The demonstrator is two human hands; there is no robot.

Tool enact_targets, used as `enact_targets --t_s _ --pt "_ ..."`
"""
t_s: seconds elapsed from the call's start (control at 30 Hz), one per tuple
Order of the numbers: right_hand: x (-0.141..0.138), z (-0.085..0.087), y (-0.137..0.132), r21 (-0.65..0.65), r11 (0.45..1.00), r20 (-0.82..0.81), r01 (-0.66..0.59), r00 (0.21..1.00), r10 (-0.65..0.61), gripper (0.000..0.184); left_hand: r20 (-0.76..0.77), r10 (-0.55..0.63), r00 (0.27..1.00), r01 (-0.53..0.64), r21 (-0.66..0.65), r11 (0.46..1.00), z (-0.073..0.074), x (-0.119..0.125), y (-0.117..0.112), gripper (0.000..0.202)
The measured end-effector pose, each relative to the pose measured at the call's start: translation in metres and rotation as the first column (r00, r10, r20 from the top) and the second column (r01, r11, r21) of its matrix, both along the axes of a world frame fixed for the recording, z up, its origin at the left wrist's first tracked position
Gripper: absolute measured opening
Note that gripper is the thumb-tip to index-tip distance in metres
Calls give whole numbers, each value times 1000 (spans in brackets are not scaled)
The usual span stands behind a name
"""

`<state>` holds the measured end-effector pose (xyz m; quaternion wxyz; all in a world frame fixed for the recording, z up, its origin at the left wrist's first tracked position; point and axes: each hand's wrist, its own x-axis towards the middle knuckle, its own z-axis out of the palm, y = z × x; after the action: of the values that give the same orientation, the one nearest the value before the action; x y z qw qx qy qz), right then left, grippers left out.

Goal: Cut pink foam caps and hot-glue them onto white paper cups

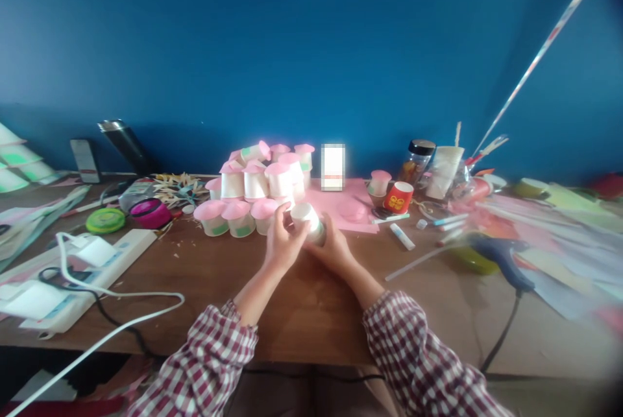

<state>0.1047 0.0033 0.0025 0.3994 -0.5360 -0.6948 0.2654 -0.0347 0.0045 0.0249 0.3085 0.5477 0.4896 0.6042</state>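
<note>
Between my two hands, over the middle of the table, is a small white paper cup (304,213), tilted with its closed end toward me. My left hand (286,235) grips its left side with curled fingers. Around its right side my right hand (331,238) is closed, and a bit of green shows on the cup there. Just behind and to the left stand several white paper cups (280,182) topped with pink paper discs, stacked in layers, some with green patches. A pink paper sheet (357,193) lies beyond my right hand.
To the left are a white power strip (102,281) with plugs and cables, a magenta tape measure (150,213) and a green round case (106,220). On the right lie a red cup (398,197), a glue stick (402,236), a blue glue gun (503,261) and scattered paper.
</note>
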Motion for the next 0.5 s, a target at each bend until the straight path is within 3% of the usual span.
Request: enact_targets --t_s 0.3,0.5 --pt "-1 -2 3 22 1000 5 0 1000 0 89 -18 42 999 -41 37 998 4 2 -2 63" --pt "0 -2 4 88 996 51 33 998 -38 83 65 94 993 -99 76 992 13 -3 4 59"
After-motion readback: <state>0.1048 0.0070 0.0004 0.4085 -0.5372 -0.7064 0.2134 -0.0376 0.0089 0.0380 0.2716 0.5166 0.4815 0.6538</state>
